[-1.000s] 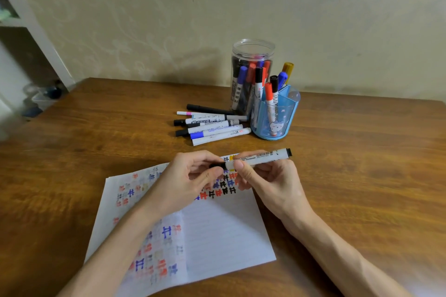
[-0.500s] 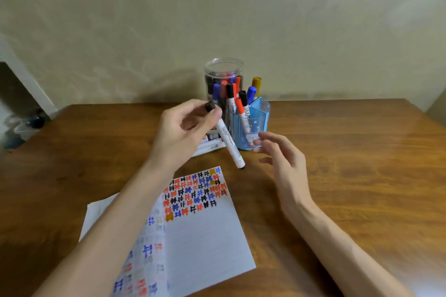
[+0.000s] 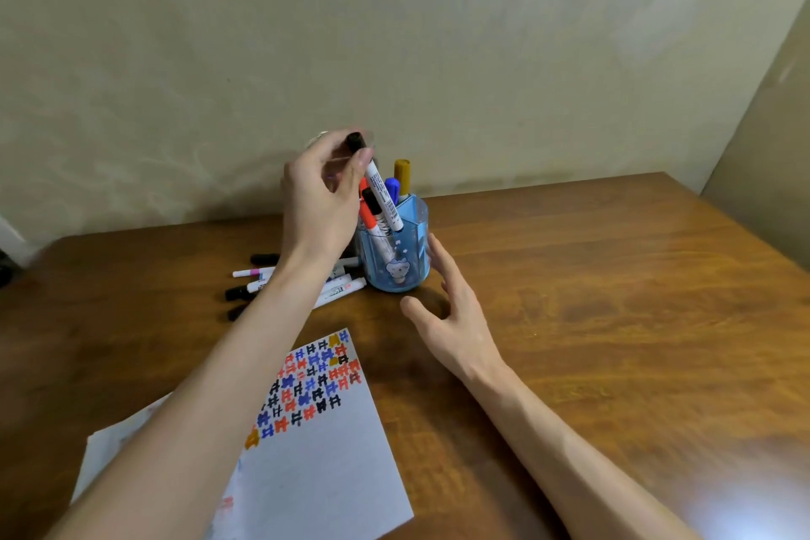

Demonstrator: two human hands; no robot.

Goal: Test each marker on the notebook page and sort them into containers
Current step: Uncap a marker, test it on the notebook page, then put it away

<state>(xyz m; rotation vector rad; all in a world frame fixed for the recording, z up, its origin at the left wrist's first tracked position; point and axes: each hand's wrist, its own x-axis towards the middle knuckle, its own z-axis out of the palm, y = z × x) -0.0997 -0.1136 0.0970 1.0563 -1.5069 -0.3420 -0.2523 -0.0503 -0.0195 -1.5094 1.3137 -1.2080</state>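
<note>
On the left of the wooden table (image 3: pixel 613 320), we saw loose markers (image 3: pixel 263 283) lying flat in a small group, black caps and white barrels pointing left and right, partly hidden behind the left forearm. Nearer us lay the notebook page (image 3: pixel 315 474), tilted, its far corner covered with rows of small test marks in red, blue, black and ochre.

Above the loose markers, the left hand (image 3: pixel 322 197) was raised, thumb and fingers clamped on the upper end of a black-capped marker (image 3: pixel 380 193). The white barrel slanted down to the right, and its lower end sat at the rim of the blue pen holder (image 3: pixel 407 259), among the pens already standing there. Whether that end rested on anything inside we could not tell.

The holder stood upright near the middle of the table, translucent blue with a small cartoon figure on its near wall. A red-capped marker (image 3: pixel 366 217), a blue one (image 3: pixel 391 186) and an ochre one (image 3: pixel 402 173) stuck up out of it. Behind the left hand we made out only the rim of a clear jar (image 3: pixel 370 138), mostly hidden.

Just right of the holder, the right hand (image 3: pixel 456 320) hovered over the table with fingers spread apart, holding nothing, fingertips near the holder's wall. Pale patterned wall (image 3: pixel 394 35) filled the far side.
</note>
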